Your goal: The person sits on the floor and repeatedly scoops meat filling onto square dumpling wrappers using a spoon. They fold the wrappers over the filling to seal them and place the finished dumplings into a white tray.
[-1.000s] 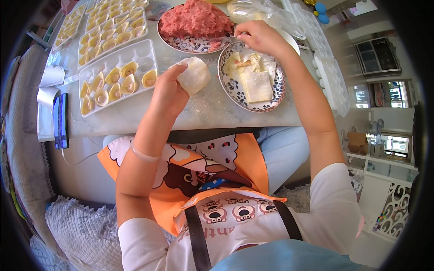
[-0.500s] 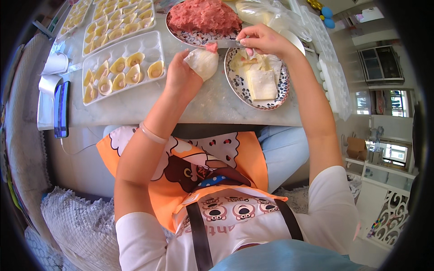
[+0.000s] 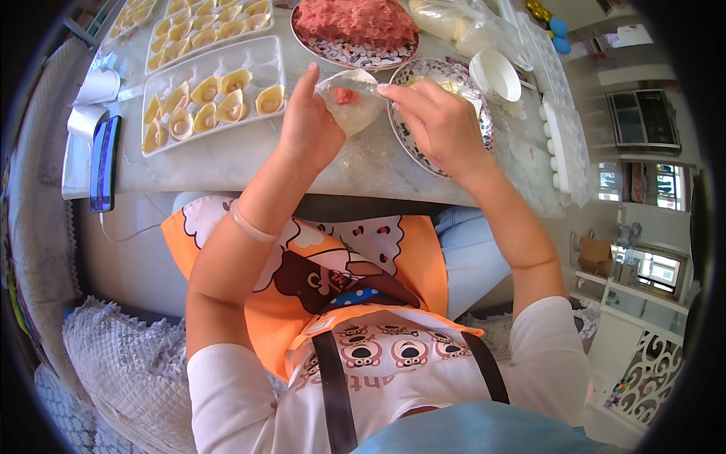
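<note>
My left hand holds a thin, pale dough wrapper spread over its fingers, thumb up. A small dab of pink minced meat sits on the wrapper. The closed thumb and fingers of my right hand are at the wrapper's right edge, pinching a thin flat spreader, mostly hidden now. Beneath the right hand is a patterned oval plate of wrappers, largely covered by the hand. Beyond both hands stands a patterned plate heaped with minced meat.
A white compartment tray with several yellow filled wontons lies left, more trays behind it. A phone and white cups stand at the left edge. At right are a white bowl, a plastic bag and stacked trays.
My right hand has moved from above the wrapper plate down and left to the wrapper. The wrapper now lies more open, the meat dab on its face. The view has shifted slightly.
</note>
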Available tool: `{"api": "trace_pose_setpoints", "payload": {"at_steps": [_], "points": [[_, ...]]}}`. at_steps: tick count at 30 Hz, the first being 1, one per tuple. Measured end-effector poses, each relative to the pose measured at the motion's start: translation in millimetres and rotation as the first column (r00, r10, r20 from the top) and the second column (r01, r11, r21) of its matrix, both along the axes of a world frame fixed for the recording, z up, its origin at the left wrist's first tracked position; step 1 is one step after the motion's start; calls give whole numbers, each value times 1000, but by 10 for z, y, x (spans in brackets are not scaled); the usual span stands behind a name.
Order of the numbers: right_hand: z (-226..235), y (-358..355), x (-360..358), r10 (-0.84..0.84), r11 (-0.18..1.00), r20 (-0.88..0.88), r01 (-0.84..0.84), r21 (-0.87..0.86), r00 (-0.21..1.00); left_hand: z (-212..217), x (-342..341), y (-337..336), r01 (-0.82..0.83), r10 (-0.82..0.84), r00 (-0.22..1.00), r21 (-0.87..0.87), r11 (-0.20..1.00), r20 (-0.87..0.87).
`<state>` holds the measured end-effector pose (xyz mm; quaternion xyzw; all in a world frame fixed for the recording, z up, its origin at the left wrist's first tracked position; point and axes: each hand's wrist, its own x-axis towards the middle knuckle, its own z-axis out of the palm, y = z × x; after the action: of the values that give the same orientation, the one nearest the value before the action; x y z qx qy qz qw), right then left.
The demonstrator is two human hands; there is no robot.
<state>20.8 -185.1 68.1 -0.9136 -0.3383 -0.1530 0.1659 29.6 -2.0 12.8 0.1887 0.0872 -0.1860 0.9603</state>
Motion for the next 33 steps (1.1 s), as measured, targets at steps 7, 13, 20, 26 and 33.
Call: {"api": "trace_pose_setpoints", "payload": {"at_steps": [7,13,20,26,33], "points": [[-15,-56,-79,0,991,67,9,-132,998,29,-21,82,-41,43,998,30,999,-35],[-127,-220,-80,-63,998,152,61,16,986,196,-18,123,-81,81,995,6,997,-51],[-48,-71,-98,87,996,173,-89,3,981,171,-44,139,-1,1,1000,-4,1000,22],[-97,-238,-138,41,999,61,-43,32,997,96,-17,158,-58,58,998,-1,998,-34],[322,-1108,58,-447,891,22,443,99,894,221,-28,221,81,-63,995,-253,964,80]]}}
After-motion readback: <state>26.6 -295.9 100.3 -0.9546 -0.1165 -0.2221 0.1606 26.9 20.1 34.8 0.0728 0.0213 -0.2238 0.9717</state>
